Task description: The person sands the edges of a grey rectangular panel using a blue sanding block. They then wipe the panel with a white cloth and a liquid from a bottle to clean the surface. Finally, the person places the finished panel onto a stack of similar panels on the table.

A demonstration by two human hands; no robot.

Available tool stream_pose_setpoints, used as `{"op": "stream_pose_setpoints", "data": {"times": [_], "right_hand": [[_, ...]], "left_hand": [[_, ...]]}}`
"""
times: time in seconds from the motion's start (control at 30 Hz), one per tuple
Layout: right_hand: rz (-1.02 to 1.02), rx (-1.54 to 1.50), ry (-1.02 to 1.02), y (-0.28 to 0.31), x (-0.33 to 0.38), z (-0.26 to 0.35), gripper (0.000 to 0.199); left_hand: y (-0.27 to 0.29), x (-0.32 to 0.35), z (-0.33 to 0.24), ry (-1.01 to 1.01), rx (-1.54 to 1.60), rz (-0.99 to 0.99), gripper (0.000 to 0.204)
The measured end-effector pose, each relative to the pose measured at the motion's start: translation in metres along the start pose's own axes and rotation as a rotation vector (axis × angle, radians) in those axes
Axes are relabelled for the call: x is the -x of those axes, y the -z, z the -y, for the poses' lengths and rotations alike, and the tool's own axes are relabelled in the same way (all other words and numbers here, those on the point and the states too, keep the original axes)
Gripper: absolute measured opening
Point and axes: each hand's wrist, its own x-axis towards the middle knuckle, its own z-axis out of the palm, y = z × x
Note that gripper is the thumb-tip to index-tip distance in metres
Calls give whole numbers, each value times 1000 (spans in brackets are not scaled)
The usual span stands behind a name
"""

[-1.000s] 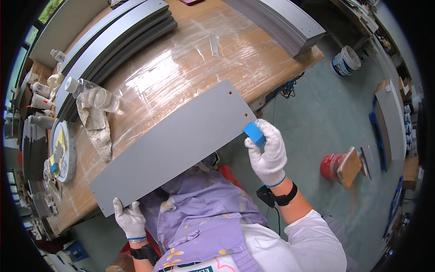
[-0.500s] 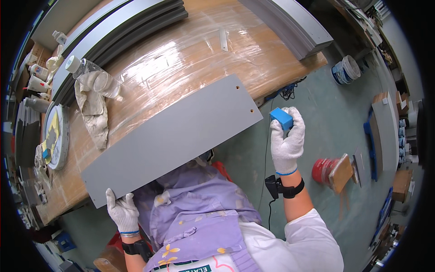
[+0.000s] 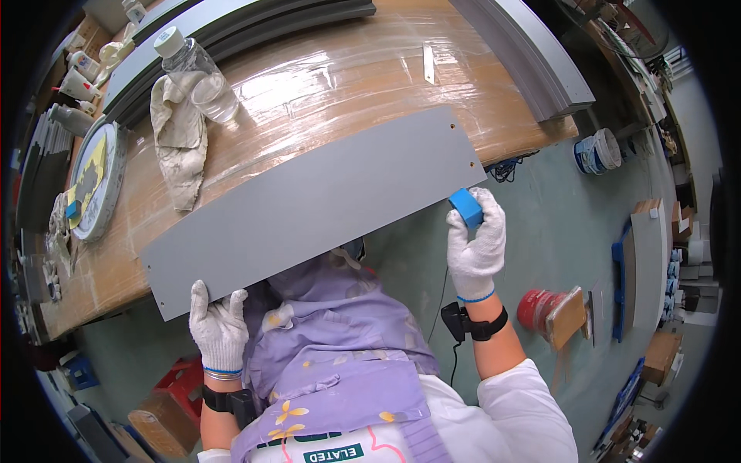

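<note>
Workshop tabletop (image 3: 324, 85) carries our long grey panel (image 3: 316, 204), overhanging the near edge. Looks thin, stiff, light, smooth; support both ends. Left hand (image 3: 218, 328) flat under its corner, right hand (image 3: 477, 239) clamped on blue block (image 3: 466, 207).

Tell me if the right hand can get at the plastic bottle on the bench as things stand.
Probably not: the right hand grips a blue block, and the plastic bottle lies far across the grey panel.

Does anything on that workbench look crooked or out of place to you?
The long grey panel lies askew on the wooden bench, its near edge jutting past the bench edge, steadied by the gloved left hand. The right hand holds a blue block by its end. A crumpled rag sprawls beside a plastic bottle.
</note>
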Motion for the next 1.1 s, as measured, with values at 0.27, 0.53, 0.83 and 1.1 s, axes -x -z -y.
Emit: {"op": "stream_pose_setpoints", "data": {"times": [0.27,0.53,0.83,1.1], "right_hand": [[391,-356,444,-52,23,108,59],[177,90,402,-17,1,43,56],[573,-264,674,-76,28,166,58],[483,-32,751,-52,19,123,56]], "left_hand": [[-1,-4,5,131,173,78,24],[61,-4,-45,-53,152,50,46],[79,-1,-65,-170,86,145,53],[110,-7,-81,-97,72,198,56]]}}
